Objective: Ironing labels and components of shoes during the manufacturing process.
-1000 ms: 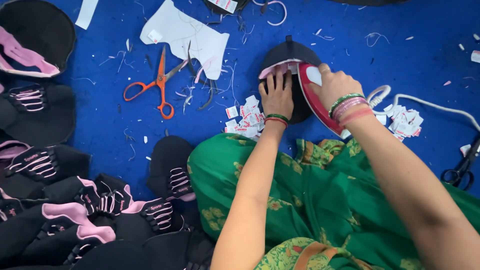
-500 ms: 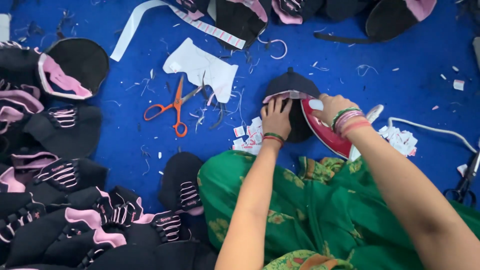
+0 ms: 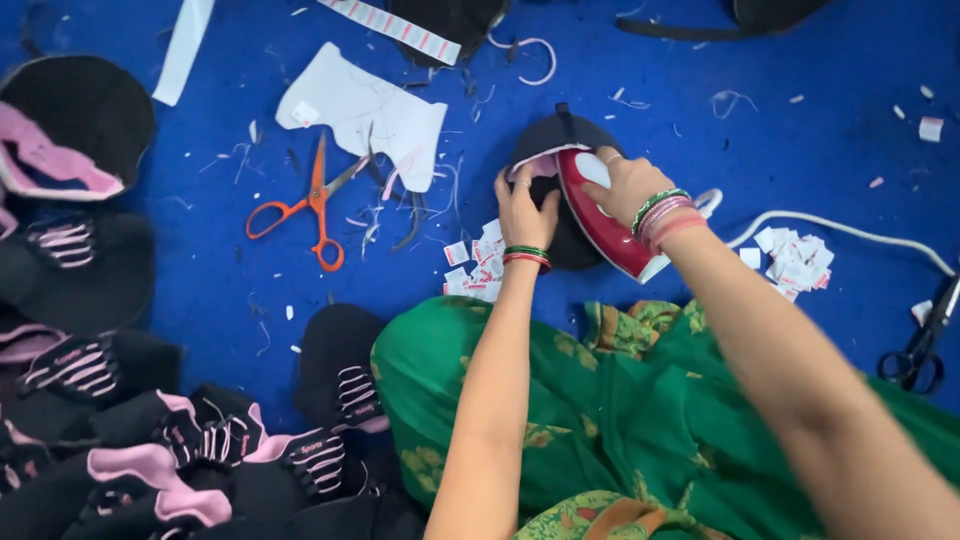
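Blue felt-covered floor, strewn with thread scraps. A black cap-shaped fabric piece with a pink-white inner edge lies just beyond the green-clad knee. The left hand, fingers spread flat, presses its near edge. The right hand is closed around the handle of a red-and-white iron, which rests on the piece. Compared with half a second earlier, both hands and the iron keep the same pose; the view has shifted slightly. Small white labels lie beside the left wrist, more by the white cord. Orange scissors and a white paper pattern lie to the left.
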